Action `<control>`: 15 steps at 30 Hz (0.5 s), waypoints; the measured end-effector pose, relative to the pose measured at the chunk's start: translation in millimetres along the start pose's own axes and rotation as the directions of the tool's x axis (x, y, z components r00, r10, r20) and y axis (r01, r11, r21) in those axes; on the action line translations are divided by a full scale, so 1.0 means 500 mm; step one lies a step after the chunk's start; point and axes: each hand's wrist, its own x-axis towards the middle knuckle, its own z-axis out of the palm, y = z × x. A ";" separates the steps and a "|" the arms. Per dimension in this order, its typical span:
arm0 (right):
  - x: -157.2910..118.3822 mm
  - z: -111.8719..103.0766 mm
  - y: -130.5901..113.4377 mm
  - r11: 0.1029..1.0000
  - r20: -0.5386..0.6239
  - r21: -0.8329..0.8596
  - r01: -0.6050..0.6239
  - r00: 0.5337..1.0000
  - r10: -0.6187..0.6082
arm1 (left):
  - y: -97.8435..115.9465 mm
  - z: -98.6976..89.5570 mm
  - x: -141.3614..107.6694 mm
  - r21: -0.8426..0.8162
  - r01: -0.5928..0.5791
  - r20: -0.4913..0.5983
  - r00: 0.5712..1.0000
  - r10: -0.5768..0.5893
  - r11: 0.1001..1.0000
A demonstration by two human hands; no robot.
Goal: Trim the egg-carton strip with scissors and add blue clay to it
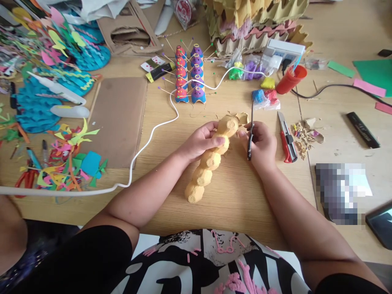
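My left hand [203, 141] grips a strip of yellow egg carton [203, 175] with several bumps in a row, thumb on top. The strip slants from its near end, low over the table, up to its far end by my right hand. My right hand [260, 143] is closed around black-handled scissors [250, 139], seen almost edge-on, with the blades pointing away from me. A torn carton flap [243, 118] stands out at the strip's far end, beside the scissors. Small carton scraps lie under and around that end.
Painted red and purple carton caterpillars [197, 73] with pin feelers stand ahead, a white cable [153, 132] crossing them. Right are a red utility knife [287, 139], shavings [303, 136] and a red cup [290, 79]. Left are cardboard [118, 122], paper scraps [67, 163] and another person's arm [10, 232].
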 end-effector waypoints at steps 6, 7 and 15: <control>-0.002 -0.001 -0.009 0.997 -0.012 0.072 -0.038 0.999 0.039 | 0.000 0.000 -0.003 -0.016 0.008 0.001 1.000 -0.008 1.000; -0.002 -0.001 -0.009 0.997 -0.029 0.070 -0.037 0.999 0.040 | 0.000 -0.001 -0.003 -0.022 0.009 0.002 1.000 -0.009 1.000; -0.004 0.001 -0.013 0.996 -0.008 0.061 -0.058 0.998 0.059 | 0.001 -0.003 -0.006 -0.042 0.013 -0.002 1.000 -0.013 0.999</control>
